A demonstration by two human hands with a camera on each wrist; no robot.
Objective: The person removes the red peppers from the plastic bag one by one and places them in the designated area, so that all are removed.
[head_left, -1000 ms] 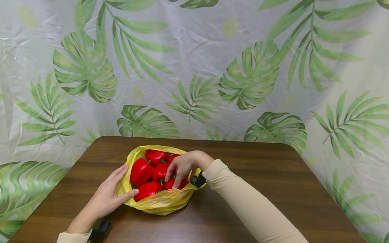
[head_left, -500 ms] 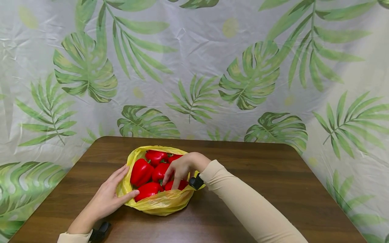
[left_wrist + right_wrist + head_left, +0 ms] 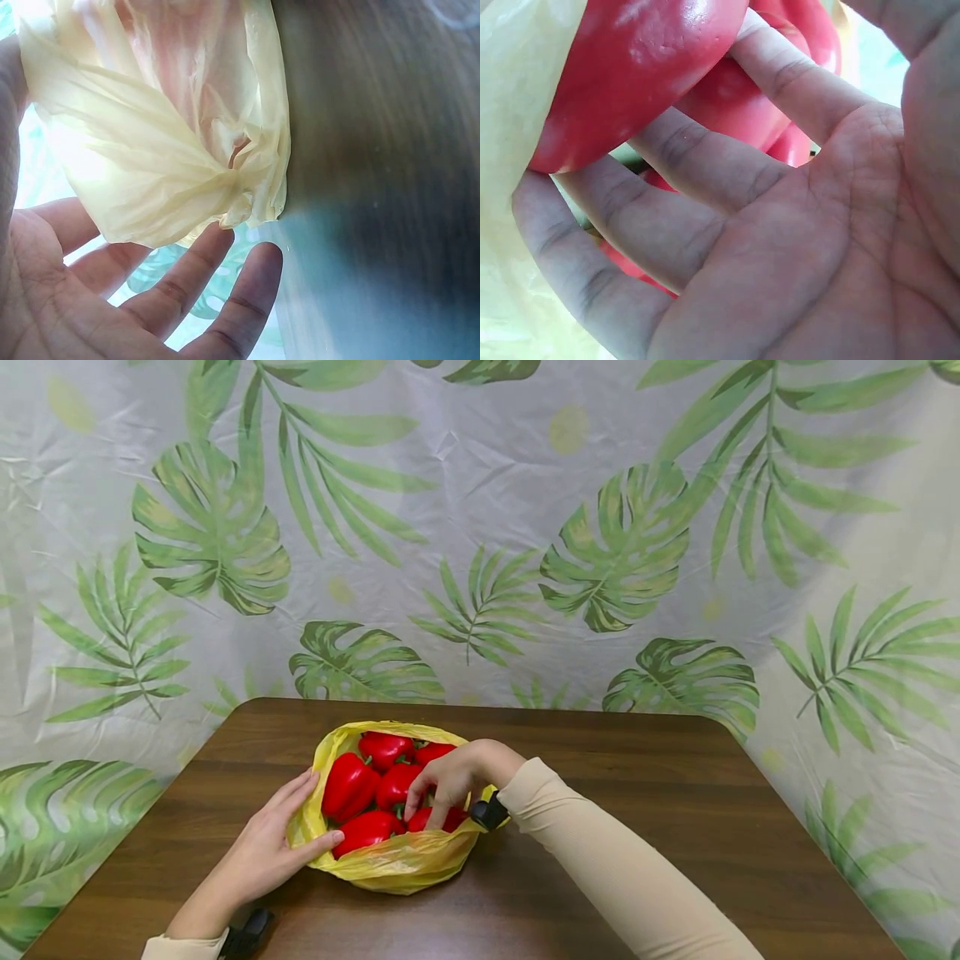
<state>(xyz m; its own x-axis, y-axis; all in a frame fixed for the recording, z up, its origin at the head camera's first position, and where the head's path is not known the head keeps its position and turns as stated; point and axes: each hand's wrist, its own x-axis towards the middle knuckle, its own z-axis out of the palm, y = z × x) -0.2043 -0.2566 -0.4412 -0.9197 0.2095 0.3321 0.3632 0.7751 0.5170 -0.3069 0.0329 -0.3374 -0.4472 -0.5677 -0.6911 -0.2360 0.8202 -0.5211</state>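
Left grip (image 3: 112, 315), loosely spread, at a pale-yellow bag (image 3: 142, 165) (pinkish inside, perhaps), blurry brown tabletop (image 3: 382, 172) alongside.

Yellow bag (image 3: 397, 870): one. Red peppers (image 3: 350, 787) inside the bag: six visible. Hands: two, one left hand (image 3: 262, 843) at the bag's left side, one right hand (image 3: 453, 772) in its mouth. Desk (image 3: 720, 810) beneath the bag: one. Leaf-print cloth (image 3: 487, 485) behind the bag: one. Sleeves (image 3: 615, 860): two.

A leaf-printed sheet (image 3: 480, 510) hangs behind a dark wooden table (image 3: 735, 810)
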